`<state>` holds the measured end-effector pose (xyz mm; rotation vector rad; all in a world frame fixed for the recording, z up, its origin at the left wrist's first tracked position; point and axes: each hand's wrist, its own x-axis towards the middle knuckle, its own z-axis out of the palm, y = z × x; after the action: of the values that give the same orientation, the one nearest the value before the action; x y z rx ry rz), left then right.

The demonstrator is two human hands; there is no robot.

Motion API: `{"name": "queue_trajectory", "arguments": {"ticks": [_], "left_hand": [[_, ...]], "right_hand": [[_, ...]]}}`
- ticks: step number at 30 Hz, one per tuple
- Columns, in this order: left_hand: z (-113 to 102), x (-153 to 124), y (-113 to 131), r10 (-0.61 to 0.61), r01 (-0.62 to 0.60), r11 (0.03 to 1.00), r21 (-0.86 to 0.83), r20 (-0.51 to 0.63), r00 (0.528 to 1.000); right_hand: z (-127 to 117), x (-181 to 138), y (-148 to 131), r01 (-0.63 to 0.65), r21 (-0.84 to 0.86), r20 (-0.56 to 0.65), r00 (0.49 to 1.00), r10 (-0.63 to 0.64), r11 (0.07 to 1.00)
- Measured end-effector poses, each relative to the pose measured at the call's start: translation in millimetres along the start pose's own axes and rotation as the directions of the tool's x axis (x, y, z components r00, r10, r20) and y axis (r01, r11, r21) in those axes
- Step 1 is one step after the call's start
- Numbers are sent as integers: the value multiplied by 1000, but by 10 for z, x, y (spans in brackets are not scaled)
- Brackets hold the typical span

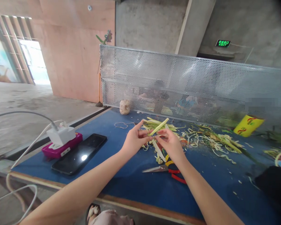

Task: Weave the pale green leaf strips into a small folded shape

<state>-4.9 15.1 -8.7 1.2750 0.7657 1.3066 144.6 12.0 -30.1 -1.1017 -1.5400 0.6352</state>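
Both my hands meet above the blue table (135,184). My left hand (133,140) pinches a pale green leaf strip (159,126) that slants up to the right. My right hand (170,143) grips the same strip lower down, fingers closed, and more of the strip hangs below toward the table. Red-handled scissors (165,169) lie shut on the table just under my right wrist. A heap of yellow-green leaf strips and trimmings (201,137) spreads behind and to the right of my hands.
A black phone (79,153) lies at the left beside a pink power bank (61,148) with a white charger and cables. A perforated metal screen (192,87) lines the far edge. A yellow cup (247,125) stands at the right, a black object (273,184) at the near right.
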Motion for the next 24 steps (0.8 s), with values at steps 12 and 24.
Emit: {"name": "queue_trajectory", "arguments": {"ticks": [12,24], "left_hand": [[-65,32,-8,-214,214,968,-129,12,977],[-63,45,-126,-67,50,989,139,118,991]], "right_hand": [[-214,-71,-187,680,-659,376,668,-642,321],[-120,-96,-212,628,-694,336,715,-613,353]]}}
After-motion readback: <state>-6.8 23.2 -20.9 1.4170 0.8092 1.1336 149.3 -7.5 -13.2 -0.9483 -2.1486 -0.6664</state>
